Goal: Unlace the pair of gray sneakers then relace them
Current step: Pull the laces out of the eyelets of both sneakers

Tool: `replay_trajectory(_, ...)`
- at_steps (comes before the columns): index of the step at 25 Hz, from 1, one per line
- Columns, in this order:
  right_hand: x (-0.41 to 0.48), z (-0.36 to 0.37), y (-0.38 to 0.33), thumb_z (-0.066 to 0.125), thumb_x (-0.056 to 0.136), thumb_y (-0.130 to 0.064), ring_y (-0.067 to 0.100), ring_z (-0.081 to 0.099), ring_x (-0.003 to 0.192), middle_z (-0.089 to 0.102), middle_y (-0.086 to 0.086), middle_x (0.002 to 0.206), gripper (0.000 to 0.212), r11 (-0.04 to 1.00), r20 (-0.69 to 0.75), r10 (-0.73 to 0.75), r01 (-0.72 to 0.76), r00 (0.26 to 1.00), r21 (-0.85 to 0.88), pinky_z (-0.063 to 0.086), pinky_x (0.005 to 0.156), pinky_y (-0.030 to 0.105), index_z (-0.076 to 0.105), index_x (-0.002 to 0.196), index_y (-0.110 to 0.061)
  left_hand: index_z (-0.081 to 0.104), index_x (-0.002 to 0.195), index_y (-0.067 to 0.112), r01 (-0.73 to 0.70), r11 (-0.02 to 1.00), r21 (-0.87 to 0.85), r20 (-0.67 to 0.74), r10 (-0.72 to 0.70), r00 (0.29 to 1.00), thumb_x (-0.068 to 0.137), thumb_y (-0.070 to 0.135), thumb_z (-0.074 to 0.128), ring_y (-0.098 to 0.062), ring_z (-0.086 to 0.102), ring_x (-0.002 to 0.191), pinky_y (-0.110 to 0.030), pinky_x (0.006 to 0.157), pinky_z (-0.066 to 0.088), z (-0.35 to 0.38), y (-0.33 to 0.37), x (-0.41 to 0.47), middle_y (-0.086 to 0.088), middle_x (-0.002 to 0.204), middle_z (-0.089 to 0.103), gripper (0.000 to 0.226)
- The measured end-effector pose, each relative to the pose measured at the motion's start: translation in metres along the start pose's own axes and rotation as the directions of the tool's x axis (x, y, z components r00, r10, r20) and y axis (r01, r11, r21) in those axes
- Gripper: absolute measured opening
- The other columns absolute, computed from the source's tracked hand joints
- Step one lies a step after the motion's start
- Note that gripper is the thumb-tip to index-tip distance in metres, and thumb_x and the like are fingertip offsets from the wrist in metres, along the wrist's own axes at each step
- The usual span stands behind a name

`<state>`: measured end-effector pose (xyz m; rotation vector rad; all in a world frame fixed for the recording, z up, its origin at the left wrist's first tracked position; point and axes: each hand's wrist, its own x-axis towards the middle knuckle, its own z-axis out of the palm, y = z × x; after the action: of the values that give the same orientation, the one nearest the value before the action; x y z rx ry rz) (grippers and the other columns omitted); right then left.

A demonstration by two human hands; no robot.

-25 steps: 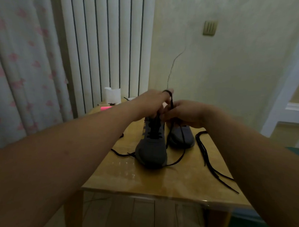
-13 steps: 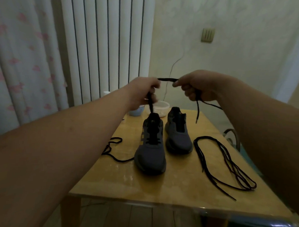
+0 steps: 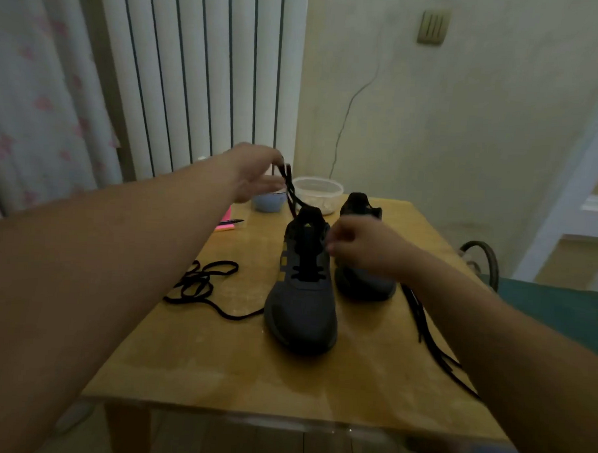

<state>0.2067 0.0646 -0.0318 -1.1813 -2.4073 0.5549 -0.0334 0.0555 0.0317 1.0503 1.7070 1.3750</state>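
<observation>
Left grip (image 3: 255,178) pinches black flat lace (image 3: 290,191) above gray mesh sneaker (image 3: 303,295). Right grip (image 3: 361,251) curled, hold unclear. Keep lace taut.

We see a gray fabric sneaker with gold stripes (image 3: 301,308) upright mid-table, toe toward the near edge, its black flat lace (image 3: 291,191) rising from the top eyelets. Its twin (image 3: 360,208) stands just right. A loose black lace (image 3: 423,331) lies along the right edge.

The room is dimly and evenly lit, with a yellowish cast; no light source is seen. Shadows are kept soft and weak. A faint sheen is carried by the table (image 3: 216,370). The right hand (image 3: 361,249) and the raised lace (image 3: 291,191) are smeared by motion blur, and straight lines are bowed near the edges
</observation>
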Motion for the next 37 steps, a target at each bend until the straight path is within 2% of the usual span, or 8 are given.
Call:
replay_trajectory(3, -0.015, 0.018, 0.004, 0.07, 0.098, -0.021, 0.005, 0.063, 0.099, 0.067, -0.012, 0.104, 0.011, 0.997, 0.141, -0.053, 0.061, 0.989, -0.049, 0.051, 0.087, 0.026, 0.067, 0.108, -0.026, 0.051, 0.138, 0.016, -0.204, 0.874, 0.442, -0.1, 0.273, 0.957, 0.1, 0.02, 0.064, -0.028, 0.062, 0.104, -0.041, 0.084, 0.059, 0.015, -0.037, -0.015, -0.009, 0.134, 0.051, 0.041)
replay_trajectory(6, -0.018, 0.017, -0.001, 0.069, 0.098, -0.021, 0.008, 0.063, 0.099, 0.067, -0.012, 0.105, 0.013, 0.986, 0.101, -0.119, 0.13, 0.988, -0.108, 0.051, 0.087, 0.03, 0.067, 0.107, -0.031, 0.054, 0.12, 0.018, -0.327, 0.896, 0.3, -0.059, 0.36, 0.931, 0.103, 0.021, 0.058, -0.022, 0.061, 0.102, -0.036, 0.079, 0.053, 0.037, -0.088, -0.062, -0.002, 0.111, 0.059, 0.017)
replay_trajectory(13, -0.013, 0.03, -0.033, 0.054, 0.105, -0.028, 0.022, 0.063, 0.093, 0.063, 0.003, 0.109, 0.013, 0.738, 0.249, -0.101, 0.241, 0.963, -0.63, 0.056, 0.084, 0.04, 0.061, 0.111, -0.019, 0.035, 0.154, 0.038, -0.322, 0.931, 0.173, 0.147, 0.299, 0.943, 0.089, 0.042, 0.08, -0.013, 0.042, 0.134, -0.036, 0.114, 0.042, 0.054, -0.174, -0.123, 0.009, 0.143, 0.033, 0.078)
replay_trajectory(18, -0.013, 0.018, -0.035, 0.052, 0.105, -0.027, 0.03, 0.054, 0.076, 0.061, 0.013, 0.087, 0.025, 0.985, 0.443, 0.158, -0.112, 0.882, -0.128, 0.047, 0.069, 0.04, 0.063, 0.096, -0.006, 0.036, 0.148, 0.05, -0.327, 0.913, 0.244, 0.11, 0.309, 0.945, 0.077, 0.06, 0.072, -0.016, 0.043, 0.138, -0.052, 0.117, 0.042, 0.055, -0.177, -0.115, 0.015, 0.146, 0.032, 0.081)
replay_trajectory(22, -0.024, 0.033, -0.018, 0.054, 0.106, -0.027, 0.019, 0.052, 0.056, 0.053, 0.007, 0.072, 0.022, 0.877, 0.285, 0.297, -0.378, 0.911, 0.296, 0.041, 0.056, 0.033, 0.058, 0.093, -0.009, 0.036, 0.147, 0.051, -0.334, 0.911, 0.242, 0.091, 0.322, 0.943, 0.069, 0.071, 0.062, -0.014, 0.043, 0.138, -0.054, 0.117, 0.041, 0.056, -0.178, -0.118, 0.015, 0.145, 0.034, 0.085)
replay_trajectory(26, -0.03, 0.041, -0.01, 0.058, 0.102, -0.054, 0.02, 0.062, 0.06, 0.062, 0.008, 0.076, 0.048, 0.914, 0.166, 0.313, -0.344, 0.935, 0.213, 0.05, 0.055, 0.029, 0.067, 0.101, -0.008, 0.036, 0.149, 0.05, -0.341, 0.911, 0.234, 0.074, 0.333, 0.94, 0.071, 0.072, 0.061, -0.012, 0.044, 0.138, -0.052, 0.116, 0.042, 0.058, -0.18, -0.119, 0.014, 0.146, 0.036, 0.085)
replay_trajectory(30, -0.022, 0.031, -0.025, 0.061, 0.105, -0.034, 0.017, 0.059, 0.055, 0.062, 0.008, 0.073, 0.03, 0.962, 0.215, 0.269, -0.273, 0.939, -0.009, 0.046, 0.049, 0.027, 0.064, 0.091, -0.008, 0.039, 0.151, 0.046, -0.342, 0.906, 0.25, 0.07, 0.335, 0.939, 0.076, 0.063, 0.069, -0.013, 0.045, 0.135, -0.052, 0.117, 0.042, 0.056, -0.178, -0.118, 0.012, 0.146, 0.037, 0.082)
replay_trajectory(37, -0.069, 0.026, -0.015, 0.053, 0.105, -0.031, 0.019, 0.051, 0.055, 0.053, 0.006, 0.068, 0.029, 0.818, 0.269, 0.235, -0.339, 0.934, 0.464, 0.04, 0.058, 0.033, 0.056, 0.081, -0.013, 0.041, 0.153, 0.04, -0.369, 0.892, 0.259, 0.07, 0.364, 0.929, 0.087, 0.049, 0.077, -0.014, 0.044, 0.136, -0.046, 0.117, 0.042, 0.056, -0.181, -0.111, 0.008, 0.148, 0.037, 0.075)
